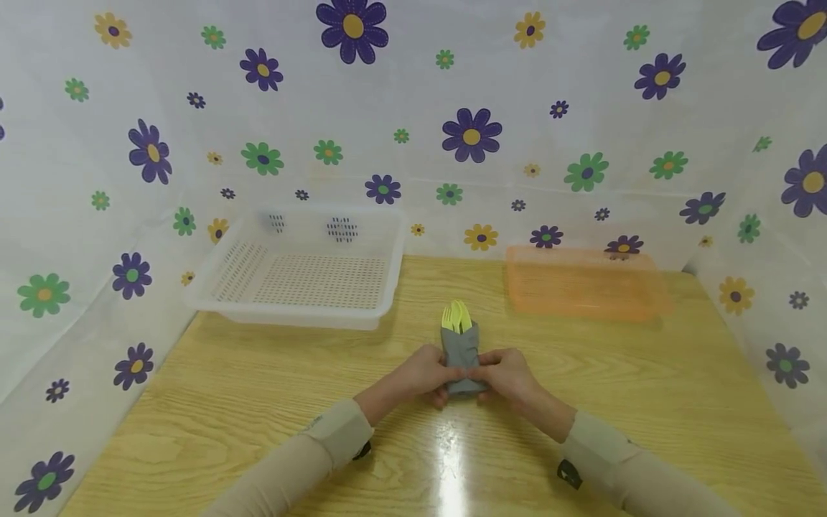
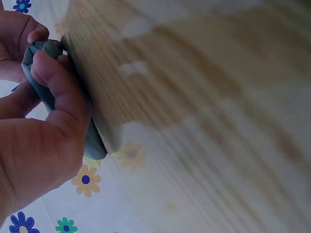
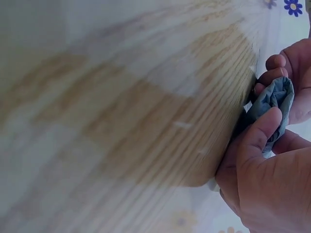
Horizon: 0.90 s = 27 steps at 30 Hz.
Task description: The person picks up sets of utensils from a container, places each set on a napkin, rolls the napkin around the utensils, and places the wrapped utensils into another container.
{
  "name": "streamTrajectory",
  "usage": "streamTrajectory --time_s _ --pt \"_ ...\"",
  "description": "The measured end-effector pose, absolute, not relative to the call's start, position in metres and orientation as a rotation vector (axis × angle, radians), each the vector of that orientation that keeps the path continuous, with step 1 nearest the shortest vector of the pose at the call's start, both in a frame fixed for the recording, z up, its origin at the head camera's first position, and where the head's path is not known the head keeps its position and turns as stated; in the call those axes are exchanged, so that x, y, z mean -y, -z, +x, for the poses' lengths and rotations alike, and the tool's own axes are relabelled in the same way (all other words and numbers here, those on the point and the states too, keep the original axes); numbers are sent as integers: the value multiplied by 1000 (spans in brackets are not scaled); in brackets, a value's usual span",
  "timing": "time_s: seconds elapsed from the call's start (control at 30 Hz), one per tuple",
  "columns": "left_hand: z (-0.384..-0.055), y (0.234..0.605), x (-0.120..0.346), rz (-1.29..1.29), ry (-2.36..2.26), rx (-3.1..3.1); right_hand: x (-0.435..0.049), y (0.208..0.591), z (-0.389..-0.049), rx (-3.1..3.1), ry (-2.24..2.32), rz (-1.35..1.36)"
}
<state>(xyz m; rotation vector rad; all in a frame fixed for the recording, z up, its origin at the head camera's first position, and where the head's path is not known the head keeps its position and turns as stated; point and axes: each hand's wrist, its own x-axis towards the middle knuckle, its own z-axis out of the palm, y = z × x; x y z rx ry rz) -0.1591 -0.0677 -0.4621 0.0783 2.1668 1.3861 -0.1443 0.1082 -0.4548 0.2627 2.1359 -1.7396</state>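
A grey cloth napkin is folded around yellow-green cutlery, whose heads stick out at the far end; a fork's tines show among them. My left hand grips the bundle's left side, thumb on top and fingers round the edge. From the right side my right hand pinches it in the same way, and the two thumb tips meet over the cloth. In the left wrist view the napkin shows as a rolled edge under the thumb. The right wrist view has the napkin's near end bunched between both hands.
A white perforated basket stands at the back left of the wooden table. An orange basket stands at the back right. Flower-printed white sheeting encloses the back and sides.
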Motion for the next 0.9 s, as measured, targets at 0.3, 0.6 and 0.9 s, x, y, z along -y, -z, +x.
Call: streamTrajectory --time_s 0.3,0.6,0.9 --pt "-159 461 64 110 -1408 -2206 -111 452 -142 -2104 1794 219" --pt "-159 460 63 100 -1584 -2177 -114 448 -136 -2113 1893 143" --pt "-163 444 67 200 -1762 -2141 -115 434 -134 -2166 2027 19"
